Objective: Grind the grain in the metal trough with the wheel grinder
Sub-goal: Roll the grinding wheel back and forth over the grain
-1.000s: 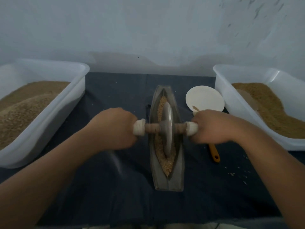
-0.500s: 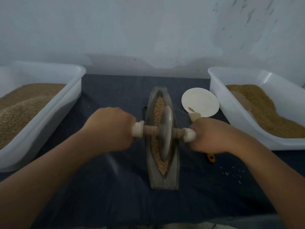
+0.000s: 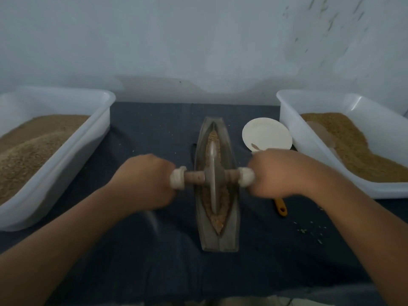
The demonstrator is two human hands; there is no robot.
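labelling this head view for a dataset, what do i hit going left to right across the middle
From the left: left white tub → left hand → wheel grinder standing in the metal trough → right hand → right white tub.

Grey trough [image 3: 218,239], tan grain [image 3: 217,219], white tubs [image 3: 88,138], navy cloth [image 3: 154,133]

The left hand [image 3: 144,181] and right hand [image 3: 279,173] each grip one end of the wheel grinder's [image 3: 213,176] wooden axle. The metal disc stands upright in the grain [image 3: 217,214] inside the boat-shaped metal trough [image 3: 217,241] on a dark cloth [image 3: 154,129]. White tubs [image 3: 66,155] of grain flank it left and right. A white plate [image 3: 267,133] lies at far right of the trough, and a yellow handle [image 3: 280,206] shows near the right wrist.
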